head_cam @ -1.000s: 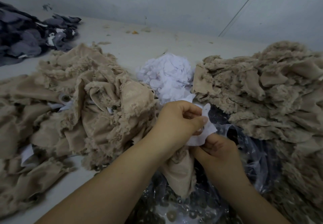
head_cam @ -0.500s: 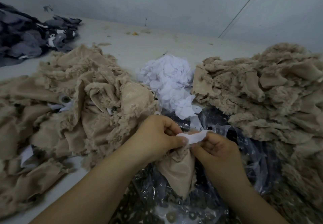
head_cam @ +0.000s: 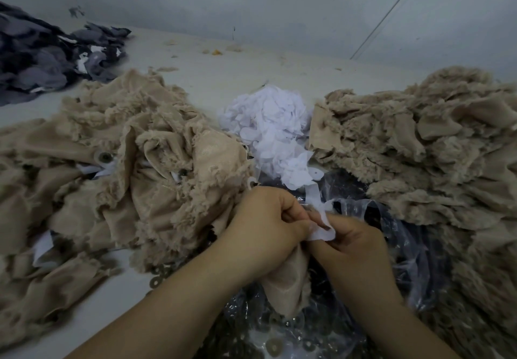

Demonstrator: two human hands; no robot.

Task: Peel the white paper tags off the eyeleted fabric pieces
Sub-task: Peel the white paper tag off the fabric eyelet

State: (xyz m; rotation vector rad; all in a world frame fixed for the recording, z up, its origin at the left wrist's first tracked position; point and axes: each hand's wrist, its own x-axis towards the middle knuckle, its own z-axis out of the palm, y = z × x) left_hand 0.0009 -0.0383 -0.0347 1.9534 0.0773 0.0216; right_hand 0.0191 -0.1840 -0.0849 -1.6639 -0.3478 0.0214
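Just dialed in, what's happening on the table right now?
A person is working on one beige fabric piece over a clear plastic bag of metal rings. The left hand grips the fabric while the right hand pinches a white paper tag at its top edge. A heap of white paper tags sits just beyond, with beige fabric piles on the left and right.
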